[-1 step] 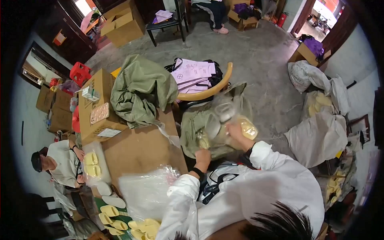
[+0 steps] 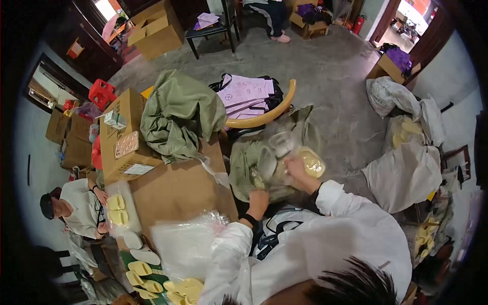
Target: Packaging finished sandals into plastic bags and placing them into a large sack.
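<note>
Right hand (image 2: 296, 170): located just right of frame centre, resting on a clear plastic bag (image 2: 284, 152) that holds pale yellow slippers (image 2: 311, 162). The fingers are curled down onto the plastic, gripping the film. The bag lies inside the open mouth of an olive-green sack (image 2: 249, 162), at frame centre.

Left hand (image 2: 258, 198): located below and to the left of the right hand, at the lower edge of the sack. It wears a dark wristband. The fingers are folded inward against the sack cloth; whether they pinch the cloth cannot be told.

Both sleeves are white and enter from the lower edge of the frame.

Surroundings:
- Brown bench (image 2: 178, 190), left of centre, carrying a crumpled clear plastic sheet (image 2: 185, 244) at its lower end.
- Green garment (image 2: 178, 114) heaped at the upper end of the bench.
- Cardboard box (image 2: 122, 134), left of the garment.
- Second person (image 2: 76, 208), lower left of the frame, handling yellow slippers.
- White sacks (image 2: 406, 173), right of the frame, on the floor.
</note>
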